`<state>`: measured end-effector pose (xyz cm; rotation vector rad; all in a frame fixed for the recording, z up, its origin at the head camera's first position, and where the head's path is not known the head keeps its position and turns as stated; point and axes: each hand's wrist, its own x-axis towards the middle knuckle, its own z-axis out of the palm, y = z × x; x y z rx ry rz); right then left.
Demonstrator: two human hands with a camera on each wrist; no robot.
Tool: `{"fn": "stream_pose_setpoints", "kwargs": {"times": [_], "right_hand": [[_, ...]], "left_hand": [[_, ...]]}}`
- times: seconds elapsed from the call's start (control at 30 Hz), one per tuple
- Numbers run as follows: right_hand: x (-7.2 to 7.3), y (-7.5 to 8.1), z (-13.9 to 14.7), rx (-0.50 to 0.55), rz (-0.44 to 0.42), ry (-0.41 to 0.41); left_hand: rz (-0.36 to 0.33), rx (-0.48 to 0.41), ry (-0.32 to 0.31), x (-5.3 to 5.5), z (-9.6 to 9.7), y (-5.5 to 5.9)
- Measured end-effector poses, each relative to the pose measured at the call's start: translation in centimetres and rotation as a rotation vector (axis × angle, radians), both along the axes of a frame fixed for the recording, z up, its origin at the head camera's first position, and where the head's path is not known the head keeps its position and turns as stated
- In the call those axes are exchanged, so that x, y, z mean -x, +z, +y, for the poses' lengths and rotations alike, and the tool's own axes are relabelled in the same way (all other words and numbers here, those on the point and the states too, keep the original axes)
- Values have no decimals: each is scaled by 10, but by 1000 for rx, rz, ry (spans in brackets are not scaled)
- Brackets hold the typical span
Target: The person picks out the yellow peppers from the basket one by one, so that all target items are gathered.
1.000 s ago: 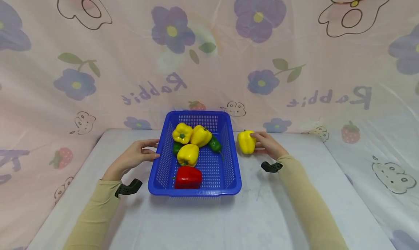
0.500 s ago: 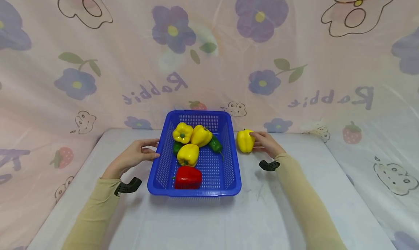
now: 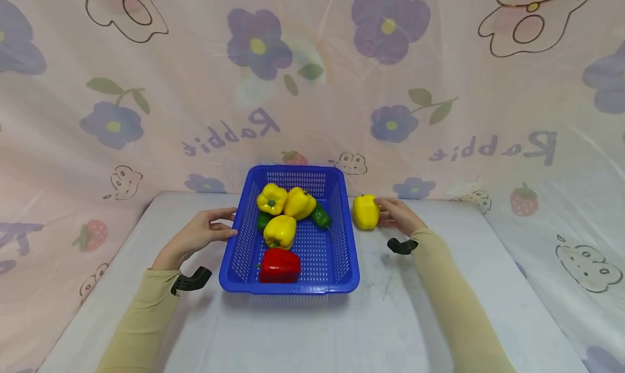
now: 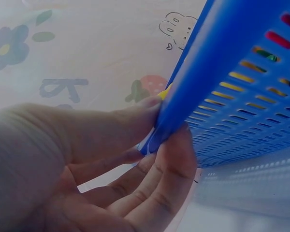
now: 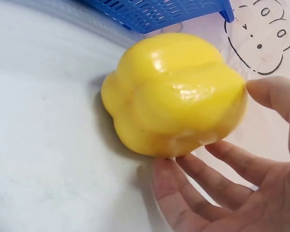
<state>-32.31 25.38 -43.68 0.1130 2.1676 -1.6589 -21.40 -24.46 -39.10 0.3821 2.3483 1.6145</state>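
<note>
A blue perforated plastic basket (image 3: 312,286) stands mid-table, holding several peppers. Inside lie three yellow bell peppers, one of them (image 3: 280,232) in front of the others, a red bell pepper (image 3: 280,265) near the front, and green peppers (image 3: 320,215) partly hidden. My left hand (image 3: 197,233) pinches the basket's left rim, thumb on one side and fingers on the other, as the left wrist view shows. To the right of the basket, my right hand (image 3: 400,216) holds another yellow bell pepper (image 5: 179,96) by its side, thumb on top and fingertips underneath.
The white table (image 3: 312,335) extends in front of and beside the basket. Behind it hangs a pale printed curtain (image 3: 322,107) with flowers and rabbits. Black wrist mounts (image 3: 192,280) stick out from both sleeves.
Over the last second my right hand and the yellow bell pepper have shifted very slightly left, closer to the basket. My left hand keeps its place on the rim.
</note>
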Motion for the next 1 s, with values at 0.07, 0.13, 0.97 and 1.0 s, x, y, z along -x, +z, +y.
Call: {"fn": "stream_pose_setpoints", "kwargs": {"times": [0.07, 0.13, 0.97, 1.0], "right_hand": [[-1, 1, 0, -19, 1, 12], [-3, 6, 1, -39, 5, 15], [-4, 90, -27, -88, 269, 200], [-5, 92, -29, -82, 275, 208]], "left_hand": [[-3, -1, -1, 0, 0, -1], [-7, -5, -2, 0, 0, -3], [-4, 25, 7, 2, 0, 0], [-3, 27, 7, 2, 0, 0]]}}
